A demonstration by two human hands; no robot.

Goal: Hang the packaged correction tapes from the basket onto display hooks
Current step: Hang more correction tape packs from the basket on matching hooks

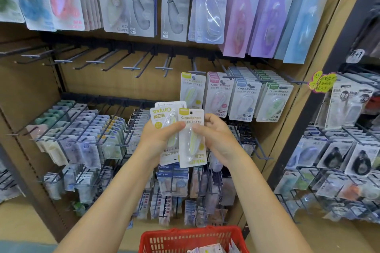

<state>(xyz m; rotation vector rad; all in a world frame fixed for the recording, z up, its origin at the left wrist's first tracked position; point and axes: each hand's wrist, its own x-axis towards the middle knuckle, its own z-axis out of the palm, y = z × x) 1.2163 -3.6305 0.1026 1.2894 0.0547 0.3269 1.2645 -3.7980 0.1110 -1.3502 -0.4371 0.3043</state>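
While upright, yellow-tabbed correction tape pack [191, 139]

At twelve o'clock we see grey tape packs [139, 4] beside lilac cards [236, 20]. At three o'clock a yellow handwritten tag [321, 81] sticks to the dark shelf post [320, 72], with black dispensers [347, 160] on the neighbouring rack.
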